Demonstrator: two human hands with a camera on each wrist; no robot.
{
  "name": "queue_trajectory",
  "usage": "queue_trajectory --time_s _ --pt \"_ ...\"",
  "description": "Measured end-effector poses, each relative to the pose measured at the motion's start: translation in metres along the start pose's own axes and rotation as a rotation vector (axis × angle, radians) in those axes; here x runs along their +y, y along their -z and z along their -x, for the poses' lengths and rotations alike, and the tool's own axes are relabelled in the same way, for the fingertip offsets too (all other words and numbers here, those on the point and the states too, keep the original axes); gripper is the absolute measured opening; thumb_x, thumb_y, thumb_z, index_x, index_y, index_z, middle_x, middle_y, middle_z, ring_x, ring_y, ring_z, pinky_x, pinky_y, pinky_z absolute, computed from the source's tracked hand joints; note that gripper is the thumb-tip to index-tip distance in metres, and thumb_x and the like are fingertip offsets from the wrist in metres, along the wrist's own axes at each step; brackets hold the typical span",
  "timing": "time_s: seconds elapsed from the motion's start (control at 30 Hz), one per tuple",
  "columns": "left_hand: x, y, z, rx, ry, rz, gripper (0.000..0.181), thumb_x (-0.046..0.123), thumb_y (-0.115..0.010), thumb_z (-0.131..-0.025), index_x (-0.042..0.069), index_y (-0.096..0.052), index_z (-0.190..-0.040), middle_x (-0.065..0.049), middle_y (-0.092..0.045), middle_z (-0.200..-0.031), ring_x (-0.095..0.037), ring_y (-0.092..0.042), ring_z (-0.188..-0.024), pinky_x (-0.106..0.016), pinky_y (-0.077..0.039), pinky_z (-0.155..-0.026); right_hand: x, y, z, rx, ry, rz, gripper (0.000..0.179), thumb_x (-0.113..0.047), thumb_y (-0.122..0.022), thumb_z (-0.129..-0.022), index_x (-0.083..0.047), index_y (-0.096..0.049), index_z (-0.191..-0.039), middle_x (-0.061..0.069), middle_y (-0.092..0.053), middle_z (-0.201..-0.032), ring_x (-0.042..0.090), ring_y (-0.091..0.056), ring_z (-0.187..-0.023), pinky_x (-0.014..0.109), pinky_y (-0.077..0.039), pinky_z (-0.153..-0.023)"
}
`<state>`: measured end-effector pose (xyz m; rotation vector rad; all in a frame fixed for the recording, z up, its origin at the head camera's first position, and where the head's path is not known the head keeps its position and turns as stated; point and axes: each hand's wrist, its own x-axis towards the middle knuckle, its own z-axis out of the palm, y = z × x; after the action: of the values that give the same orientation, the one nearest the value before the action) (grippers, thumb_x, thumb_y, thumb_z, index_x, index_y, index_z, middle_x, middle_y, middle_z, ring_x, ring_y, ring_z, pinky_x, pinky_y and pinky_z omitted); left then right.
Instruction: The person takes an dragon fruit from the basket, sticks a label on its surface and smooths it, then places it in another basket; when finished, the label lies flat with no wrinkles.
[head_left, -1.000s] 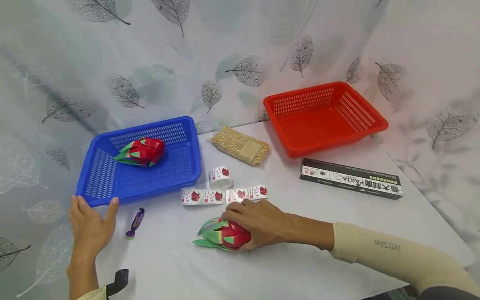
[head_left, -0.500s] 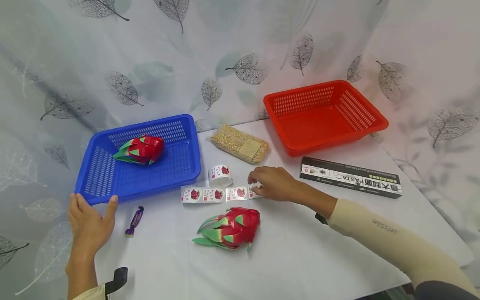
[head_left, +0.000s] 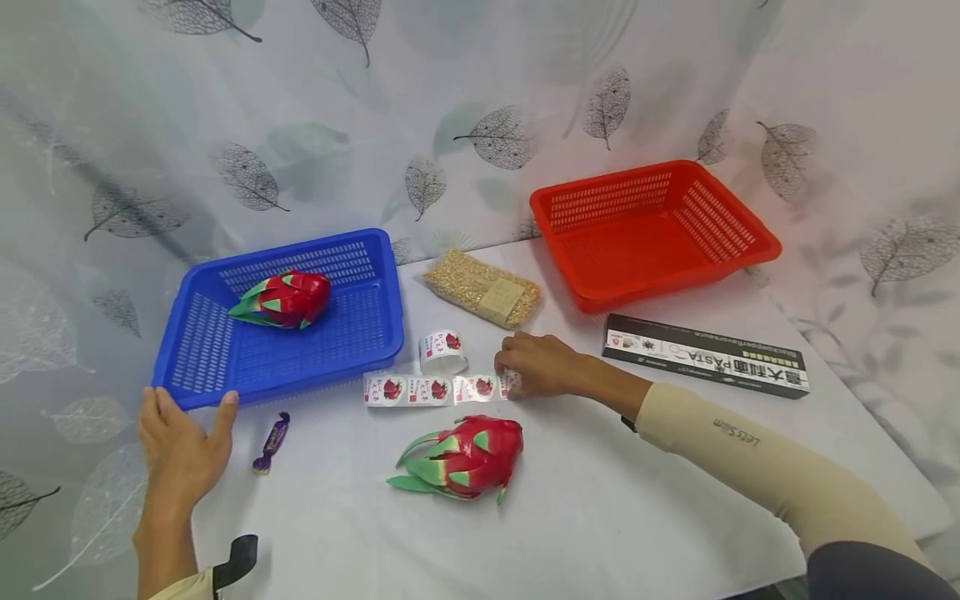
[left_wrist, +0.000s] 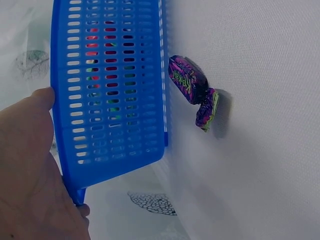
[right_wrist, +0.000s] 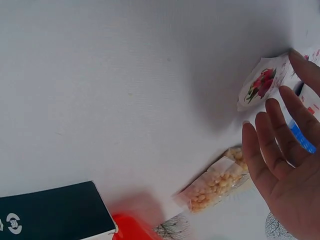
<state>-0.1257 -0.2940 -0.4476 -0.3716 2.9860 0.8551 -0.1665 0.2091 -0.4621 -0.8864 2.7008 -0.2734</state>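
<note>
- The sticker strip (head_left: 438, 389) lies flat on the table (head_left: 600, 517), its long axis running left to right, trailing from the small roll (head_left: 442, 351) toward my right hand (head_left: 542, 365).
- My right hand rests on the strip's right end, fingers nearly straight and relaxed, fingertips (right_wrist: 272, 107) at the last sticker.
- My left hand (head_left: 182, 450) grips the near corner of the blue basket (head_left: 225, 367), thumb on the rim, well apart from the strip.
- I count two dragon fruits: one (head_left: 283, 300) in the blue basket, one (head_left: 461, 457) just in front of the strip; two baskets, blue and red (head_left: 652, 233); one candy (head_left: 271, 442); one black box (head_left: 705, 365); one bag of grains (head_left: 483, 287).
</note>
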Motion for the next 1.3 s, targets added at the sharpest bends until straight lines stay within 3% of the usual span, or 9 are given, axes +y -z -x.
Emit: queue_trajectory --time_s 0.37,0.63,1.07,1.3 --pt "0.0 0.0 0.0 -0.006 0.004 0.012 0.105 0.058 -0.039 -0.109 -0.007 0.026 -0.16 -0.03 0.029 -0.169 -0.055 0.018 -0.157 -0.074 0.005 -0.123 -0.001 0.008 -0.01 -0.108 -0.05 -0.029 0.033 -0.026 -0.087 -0.088 -0.017 -0.074 -0.117 0.0 -0.067 -0.115 0.018 -0.057 -0.108 0.035 -0.058 -0.083" --pt "0.003 0.0 0.0 -0.002 0.005 0.016 0.103 0.056 -0.041 -0.11 -0.005 0.025 -0.161 -0.028 0.028 -0.17 -0.055 0.016 -0.157 -0.077 0.003 -0.122 0.004 0.012 -0.018 -0.185 -0.092 -0.144 0.032 -0.026 -0.088 -0.087 -0.016 -0.071 -0.113 -0.001 -0.063 -0.106 0.017 -0.055 -0.102 0.032 -0.054 -0.08" --pt "0.004 -0.001 0.003 -0.008 0.007 0.01 0.103 0.055 -0.041 -0.11 -0.007 0.025 -0.16 -0.029 0.029 -0.169 -0.055 0.017 -0.157 -0.076 0.003 -0.122 0.005 0.009 -0.015 -0.161 -0.078 -0.16 0.038 -0.026 -0.089 -0.087 -0.018 -0.07 -0.118 -0.002 -0.064 -0.112 0.016 -0.055 -0.107 0.033 -0.054 -0.089" --pt "0.003 0.0 0.002 -0.006 0.008 0.007 0.104 0.056 -0.04 -0.11 -0.007 0.026 -0.16 -0.029 0.029 -0.169 -0.055 0.017 -0.157 -0.076 0.003 -0.123 0.006 0.01 -0.016 -0.166 -0.072 -0.169 0.033 -0.026 -0.088 -0.088 -0.016 -0.071 -0.114 -0.002 -0.065 -0.106 0.016 -0.056 -0.101 0.032 -0.053 -0.085"
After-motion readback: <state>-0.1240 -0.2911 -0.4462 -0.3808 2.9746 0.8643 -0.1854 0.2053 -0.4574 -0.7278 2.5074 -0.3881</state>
